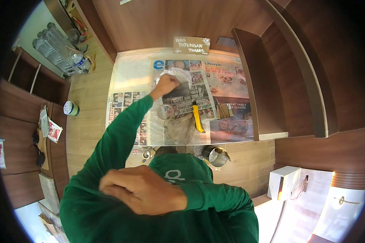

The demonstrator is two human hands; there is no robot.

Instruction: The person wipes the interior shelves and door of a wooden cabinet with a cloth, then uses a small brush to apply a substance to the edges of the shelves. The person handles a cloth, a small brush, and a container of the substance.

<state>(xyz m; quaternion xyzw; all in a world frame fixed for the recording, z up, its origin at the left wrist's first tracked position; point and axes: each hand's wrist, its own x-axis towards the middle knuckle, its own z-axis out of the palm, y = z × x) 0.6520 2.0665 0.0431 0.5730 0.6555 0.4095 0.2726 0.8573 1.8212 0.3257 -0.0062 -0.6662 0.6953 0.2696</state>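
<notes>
My left hand reaches out over the newspaper-covered work surface, its fingers closed on a crumpled white sheet that looks like thin plastic or cloth. Bent across my chest, my right hand hovers near my left upper arm with its fingers curled together; anything inside them is hidden. A yellow utility knife lies on the newspapers, nearer to me than my left hand. Beside it are a clear crumpled plastic bag and a ring that looks like a tape roll.
A handwritten cardboard sign leans at the back panel. Brown open shelving borders the surface on the right. Below the near edge stands a metal can. On the left floor are a tub, a folded ladder and a water bottle.
</notes>
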